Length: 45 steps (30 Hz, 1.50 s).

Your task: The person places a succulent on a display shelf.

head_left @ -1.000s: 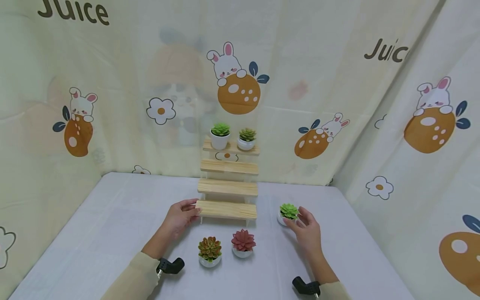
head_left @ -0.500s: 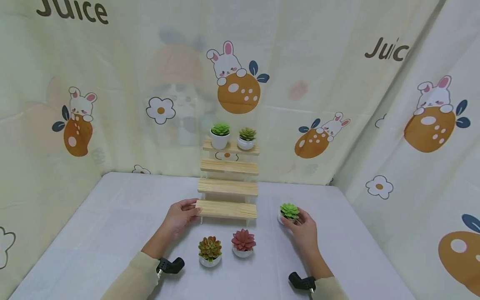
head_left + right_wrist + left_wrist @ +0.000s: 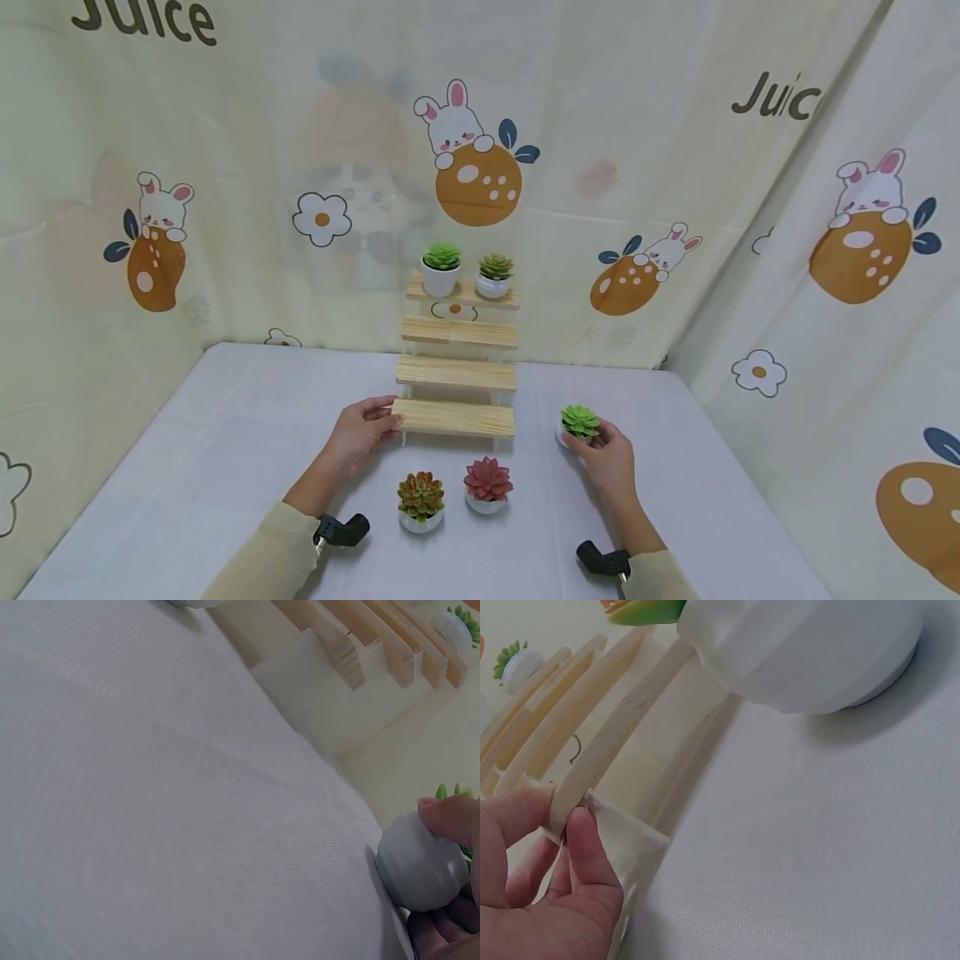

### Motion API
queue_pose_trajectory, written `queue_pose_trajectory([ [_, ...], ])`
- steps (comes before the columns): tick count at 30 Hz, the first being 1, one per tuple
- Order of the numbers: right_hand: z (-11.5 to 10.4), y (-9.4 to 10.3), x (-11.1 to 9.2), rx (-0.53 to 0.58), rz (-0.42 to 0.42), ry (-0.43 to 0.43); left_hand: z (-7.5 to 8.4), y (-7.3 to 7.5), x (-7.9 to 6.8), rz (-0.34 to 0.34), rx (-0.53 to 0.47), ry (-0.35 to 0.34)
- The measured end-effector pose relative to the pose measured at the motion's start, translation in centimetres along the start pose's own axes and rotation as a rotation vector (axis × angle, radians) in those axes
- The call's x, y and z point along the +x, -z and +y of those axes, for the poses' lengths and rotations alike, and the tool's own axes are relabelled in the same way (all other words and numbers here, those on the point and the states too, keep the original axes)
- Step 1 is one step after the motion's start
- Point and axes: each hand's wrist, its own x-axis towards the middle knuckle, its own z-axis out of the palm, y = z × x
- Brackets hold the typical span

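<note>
I find the right hand (image 3: pixel 613 468), lower right, shifted slightly leftward, gripping the green succulent (image 3: pixel 580 421), seemingly securely; left hand (image 3: pixel 358 437) pinches bottom shelf (image 3: pixel 457 418).

Compared with a second ago, my right hand (image 3: pixel 609 462) has come a little to the left, closing in on the bright green succulent (image 3: pixel 580 422). My thumb now reaches farther left across the front of its white pot (image 3: pixel 420 862), and my fingers, which stood out wider on the right, are drawn in nearer the leaves. The right sleeve (image 3: pixel 660 577) and the black wrist mount (image 3: pixel 602 560) have shifted left and slightly forward as well. My head view has dipped slightly, so the printed curtain (image 3: pixel 637 125) sits a touch higher.
</note>
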Motion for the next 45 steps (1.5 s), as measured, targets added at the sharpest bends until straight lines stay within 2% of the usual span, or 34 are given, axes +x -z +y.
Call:
queue_pose_trajectory([
  [6,-0.1,0.0,0.0,-0.010,0.004,-0.003,-0.1,0.0,0.0,0.008,-0.003,0.004],
  [26,-0.7,-0.1,-0.5,0.072,0.007,0.004,0.0,0.0,0.1,0.002,0.000,0.006],
  [37,-2.6,-0.3,-1.3,0.097,-0.033,0.035,-0.2,0.0,0.2,0.005,-0.019,0.010],
  [45,-4.5,-0.5,-1.9,0.124,-0.045,0.102,-0.2,0.0,0.2,0.011,-0.024,0.015],
])
